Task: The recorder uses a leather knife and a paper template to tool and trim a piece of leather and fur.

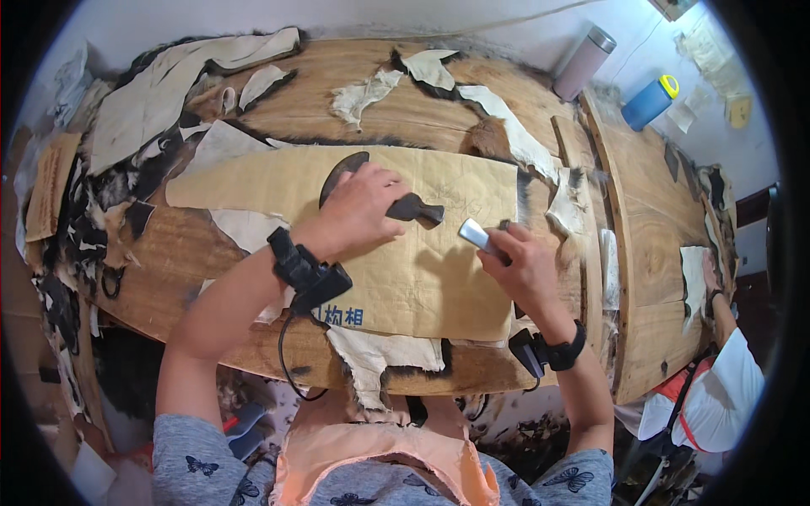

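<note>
My left hand [363, 207] is closed over a dark, heavy-looking object with a rounded edge [342, 174] and a short flared knob [429, 212]. It rests on a large brown paper sheet [456, 295], and my palm hides its middle. To the right, my right hand [525, 266] grips a short silver metal tool [475, 232], its flat end pointing toward the dark object. My fingers cover the rest of the tool. Under the sheet lies a pale hide with dark fur, whose legs [367, 358] stick out at the near edge.
Hide scraps [523, 139] lie around the wooden table [321, 63], with a larger pile [143, 122] at far left. A pink bottle [585, 63] and a blue bottle [650, 103] stand at back right. A wooden strip [612, 219] divides the table; another person's hand [711, 274] touches hide beyond.
</note>
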Demonstrator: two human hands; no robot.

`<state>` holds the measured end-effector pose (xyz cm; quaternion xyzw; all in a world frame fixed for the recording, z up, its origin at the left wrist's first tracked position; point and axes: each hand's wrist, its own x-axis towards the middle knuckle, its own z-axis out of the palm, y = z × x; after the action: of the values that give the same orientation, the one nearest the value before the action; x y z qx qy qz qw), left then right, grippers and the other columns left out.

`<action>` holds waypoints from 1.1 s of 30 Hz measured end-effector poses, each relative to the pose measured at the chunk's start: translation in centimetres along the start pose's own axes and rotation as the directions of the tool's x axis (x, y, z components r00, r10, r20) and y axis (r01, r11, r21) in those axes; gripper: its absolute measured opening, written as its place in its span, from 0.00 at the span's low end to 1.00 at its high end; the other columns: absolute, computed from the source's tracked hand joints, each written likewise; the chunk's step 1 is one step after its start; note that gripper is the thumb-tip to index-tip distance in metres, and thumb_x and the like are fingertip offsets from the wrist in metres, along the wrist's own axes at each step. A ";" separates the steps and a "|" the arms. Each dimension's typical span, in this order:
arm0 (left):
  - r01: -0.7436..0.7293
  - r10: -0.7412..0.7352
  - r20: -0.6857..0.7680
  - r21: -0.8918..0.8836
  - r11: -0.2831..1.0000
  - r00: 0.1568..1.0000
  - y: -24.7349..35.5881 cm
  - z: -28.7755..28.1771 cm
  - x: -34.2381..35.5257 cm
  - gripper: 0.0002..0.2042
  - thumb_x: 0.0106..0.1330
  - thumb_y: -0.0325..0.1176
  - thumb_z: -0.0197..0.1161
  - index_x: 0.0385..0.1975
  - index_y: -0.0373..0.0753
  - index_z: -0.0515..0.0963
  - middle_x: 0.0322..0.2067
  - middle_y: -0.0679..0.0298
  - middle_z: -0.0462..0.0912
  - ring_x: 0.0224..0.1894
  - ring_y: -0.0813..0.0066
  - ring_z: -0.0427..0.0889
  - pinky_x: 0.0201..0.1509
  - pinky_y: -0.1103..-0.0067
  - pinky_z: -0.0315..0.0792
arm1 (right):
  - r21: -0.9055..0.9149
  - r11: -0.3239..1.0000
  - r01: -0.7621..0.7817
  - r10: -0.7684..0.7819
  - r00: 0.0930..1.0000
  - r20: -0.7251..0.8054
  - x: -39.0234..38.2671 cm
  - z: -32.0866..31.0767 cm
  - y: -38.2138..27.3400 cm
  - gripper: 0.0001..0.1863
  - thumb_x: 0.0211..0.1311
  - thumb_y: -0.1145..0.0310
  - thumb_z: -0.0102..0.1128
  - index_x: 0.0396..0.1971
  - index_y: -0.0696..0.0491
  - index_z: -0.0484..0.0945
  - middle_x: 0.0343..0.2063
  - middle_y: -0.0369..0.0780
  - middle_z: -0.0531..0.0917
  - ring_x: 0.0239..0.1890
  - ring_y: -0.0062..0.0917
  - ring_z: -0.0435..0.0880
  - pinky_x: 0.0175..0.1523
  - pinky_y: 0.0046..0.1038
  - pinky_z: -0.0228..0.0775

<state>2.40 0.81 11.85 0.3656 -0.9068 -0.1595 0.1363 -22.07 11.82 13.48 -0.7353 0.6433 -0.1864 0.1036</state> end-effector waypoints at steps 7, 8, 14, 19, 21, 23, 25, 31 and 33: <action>-0.077 0.078 0.008 -0.091 0.993 0.997 -2.6 1.6 0.7 0.22 0.46 0.39 0.68 0.44 0.44 0.77 0.42 0.63 0.75 0.48 0.63 0.70 0.53 0.68 0.63 | -0.001 1.000 -0.007 0.007 0.994 0.110 -0.9 1.6 2.3 0.20 0.50 0.62 0.60 0.47 0.44 0.77 0.45 0.34 0.79 0.34 0.36 0.81 0.39 0.32 0.74; -0.100 0.100 -0.002 -0.084 0.991 0.995 -2.8 1.6 0.9 0.21 0.46 0.39 0.68 0.43 0.44 0.77 0.41 0.62 0.75 0.47 0.63 0.71 0.52 0.68 0.64 | -0.002 1.000 -0.011 0.011 0.994 0.109 -0.9 1.5 2.4 0.20 0.50 0.62 0.60 0.47 0.44 0.77 0.45 0.34 0.79 0.34 0.36 0.81 0.39 0.32 0.74; -0.071 0.070 -0.065 -0.022 0.997 0.995 -2.2 3.0 3.5 0.19 0.46 0.39 0.68 0.40 0.43 0.78 0.40 0.61 0.77 0.44 0.61 0.73 0.49 0.69 0.67 | 0.021 1.000 -0.012 0.008 0.984 0.180 -0.4 1.4 2.2 0.20 0.50 0.62 0.60 0.47 0.44 0.77 0.49 0.34 0.77 0.37 0.37 0.81 0.41 0.33 0.74; 0.106 -0.112 0.048 0.111 0.988 0.993 -0.2 2.4 2.1 0.25 0.55 0.40 0.62 0.51 0.37 0.69 0.51 0.58 0.69 0.56 0.60 0.65 0.51 0.60 0.66 | 0.052 0.998 -0.031 0.021 0.982 0.186 -0.6 1.6 2.5 0.20 0.49 0.61 0.60 0.46 0.45 0.77 0.50 0.34 0.77 0.39 0.36 0.81 0.42 0.33 0.74; 0.249 -0.270 0.122 0.168 0.954 0.955 1.4 1.6 -1.1 0.29 0.60 0.43 0.56 0.57 0.34 0.60 0.59 0.57 0.60 0.62 0.57 0.56 0.56 0.50 0.59 | 0.064 0.997 -0.040 0.029 0.985 0.172 -1.4 0.7 3.1 0.21 0.49 0.62 0.60 0.47 0.44 0.77 0.50 0.35 0.77 0.41 0.34 0.81 0.44 0.32 0.73; 0.378 -0.400 0.028 0.273 0.884 0.916 1.5 1.3 -5.1 0.30 0.62 0.46 0.53 0.59 0.33 0.57 0.62 0.56 0.56 0.64 0.52 0.52 0.58 0.43 0.51 | 0.038 0.989 -0.146 0.137 0.972 0.190 -2.1 0.2 4.0 0.22 0.49 0.63 0.61 0.47 0.46 0.77 0.49 0.37 0.77 0.41 0.34 0.81 0.44 0.31 0.73; 0.382 -0.427 0.055 0.354 0.854 0.903 -0.1 0.1 -9.4 0.29 0.64 0.47 0.50 0.61 0.39 0.57 0.64 0.58 0.54 0.65 0.50 0.50 0.58 0.40 0.48 | 0.001 0.993 -0.122 0.120 0.976 0.184 -2.6 -0.4 4.2 0.22 0.48 0.63 0.61 0.47 0.49 0.77 0.47 0.40 0.78 0.41 0.35 0.81 0.45 0.29 0.73; 0.534 -0.638 0.020 0.528 0.661 0.770 -1.6 -4.4 -19.5 0.27 0.63 0.45 0.52 0.61 0.44 0.61 0.63 0.60 0.57 0.66 0.54 0.51 0.62 0.43 0.42 | -0.015 0.976 -0.216 0.211 0.963 -0.168 -4.4 -1.4 7.4 0.16 0.50 0.75 0.60 0.43 0.58 0.76 0.41 0.44 0.79 0.39 0.38 0.80 0.42 0.31 0.71; 0.645 -0.656 -0.171 0.476 0.598 0.735 -1.4 -5.3 -20.5 0.26 0.63 0.45 0.51 0.61 0.44 0.61 0.63 0.60 0.59 0.65 0.56 0.53 0.64 0.48 0.44 | -0.177 0.952 -0.248 0.190 0.938 -0.291 -5.6 -2.3 10.1 0.11 0.53 0.71 0.58 0.37 0.57 0.77 0.34 0.46 0.80 0.33 0.37 0.79 0.38 0.32 0.69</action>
<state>19.50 13.35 13.47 0.6907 -0.7208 0.0411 -0.0418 -32.72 16.06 10.79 -0.6330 0.7458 -0.2029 -0.0437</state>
